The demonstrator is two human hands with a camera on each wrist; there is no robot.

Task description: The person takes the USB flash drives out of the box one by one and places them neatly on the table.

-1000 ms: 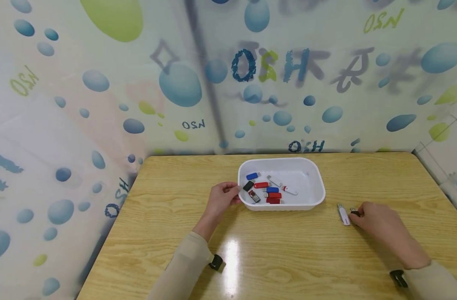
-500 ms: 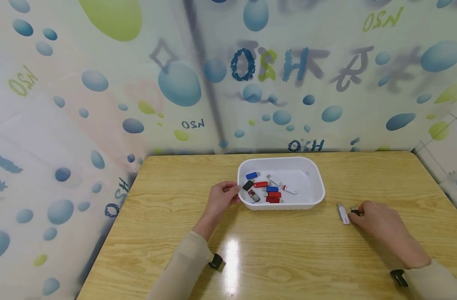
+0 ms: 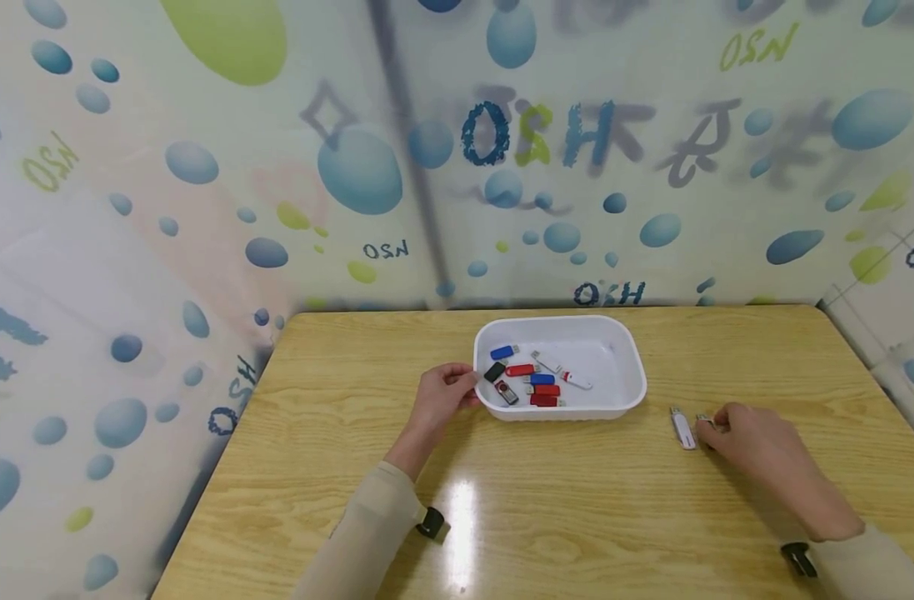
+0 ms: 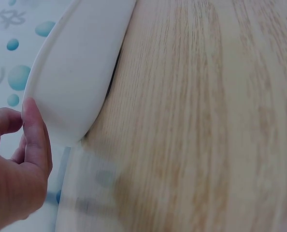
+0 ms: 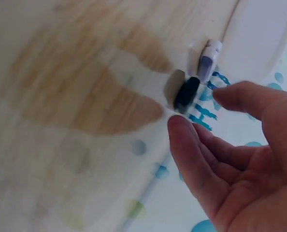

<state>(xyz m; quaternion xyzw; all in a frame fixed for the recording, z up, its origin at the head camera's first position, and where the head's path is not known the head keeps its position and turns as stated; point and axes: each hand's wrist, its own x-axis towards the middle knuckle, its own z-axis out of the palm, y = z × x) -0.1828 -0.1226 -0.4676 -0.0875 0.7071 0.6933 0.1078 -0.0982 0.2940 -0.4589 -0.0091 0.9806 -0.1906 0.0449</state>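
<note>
My left hand [image 3: 443, 398] pinches the left rim of a white plastic tray [image 3: 627, 400]; in the left wrist view, the fingers [image 4: 35, 125] rest against its outer wall. Several USB sticks lie inside, among them a blue one [image 3: 503, 352], a red one [image 3: 520, 370] and a black one [image 3: 495, 372]. To the right of the tray, a white USB stick [image 3: 682, 429] lies on the table. Beside it is another black USB stick [image 5: 187, 94], mostly hidden by my right hand [image 3: 756, 437] in the head view. The right wrist view shows thumb and fingers apart around it, not touching it.
The wooden table [image 3: 561, 508] carries the tray near its back edge. Behind and to the left hangs a printed curtain-like sheet [image 3: 277, 167] with blue and green drops. Dark straps with small devices [image 3: 431, 522] sit at both wrists.
The view has shifted slightly. My right hand's fingertips now cover more of the black USB stick in the head view. My left hand stays on the tray rim.
</note>
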